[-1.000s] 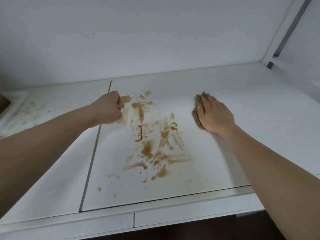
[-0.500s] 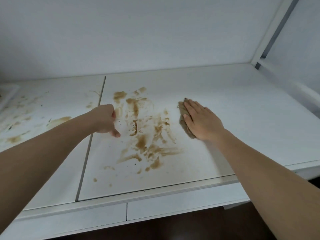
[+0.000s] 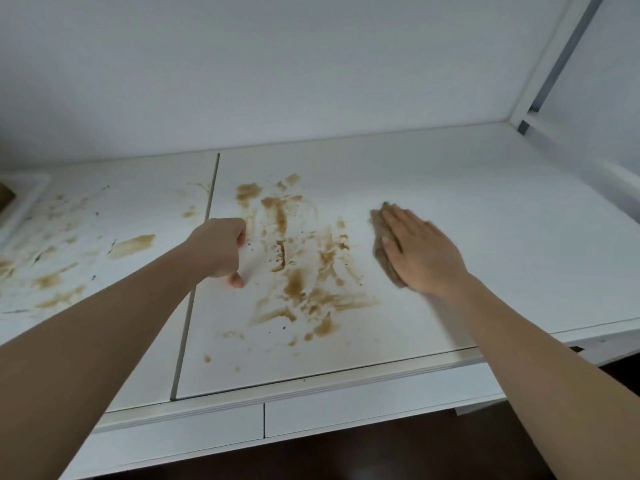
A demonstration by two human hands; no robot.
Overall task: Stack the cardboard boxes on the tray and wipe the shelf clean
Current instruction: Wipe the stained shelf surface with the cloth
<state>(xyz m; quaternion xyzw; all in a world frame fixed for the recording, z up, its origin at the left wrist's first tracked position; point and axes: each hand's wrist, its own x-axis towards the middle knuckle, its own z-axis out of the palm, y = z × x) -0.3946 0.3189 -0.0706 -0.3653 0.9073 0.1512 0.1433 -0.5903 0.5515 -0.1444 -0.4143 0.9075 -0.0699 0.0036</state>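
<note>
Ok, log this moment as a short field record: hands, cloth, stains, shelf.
left hand: loosely closed, holds nothing, resting by the panel seam
right hand: flat, palm down on the cloth
cloth: brown, on the shelf, right of the main stains
stains: brown smears between the hands, more on the left panel
shelf: white, clean on the right

My right hand [image 3: 422,252] covers most of the cloth [image 3: 381,237], and its edge is blurred. The tray [image 3: 26,199] and a brown box [image 3: 5,197] are cut off at the left edge. My left grip [image 3: 221,247] hides its fingers.
</note>
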